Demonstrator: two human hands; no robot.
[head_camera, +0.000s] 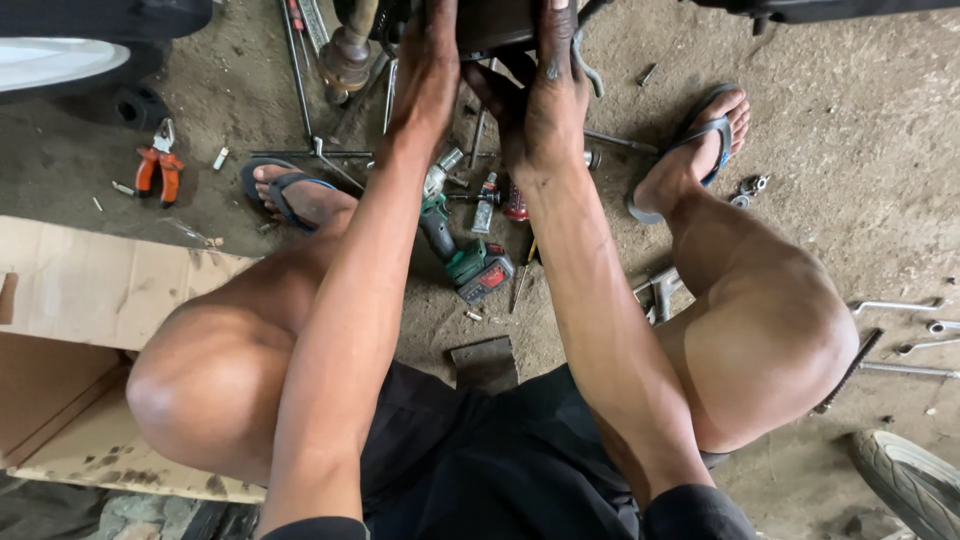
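I squat on a dirt floor with both arms stretched forward. My left hand (428, 70) and my right hand (545, 90) both press against a dark metal part (490, 25) at the top edge; each hand grips one side of it. The fingertips are cut off by the frame. Below my hands, a green cordless driver (465, 255) lies on the ground between my feet, with a small red-capped can (514, 200) and loose sockets beside it.
Orange-handled pliers (158, 170) lie at the left. Flattened cardboard (70, 300) is under my left knee. Several wrenches (900, 340) lie at the right, a tyre (910, 480) at the bottom right. Long metal rods (300, 90) lie by my left foot.
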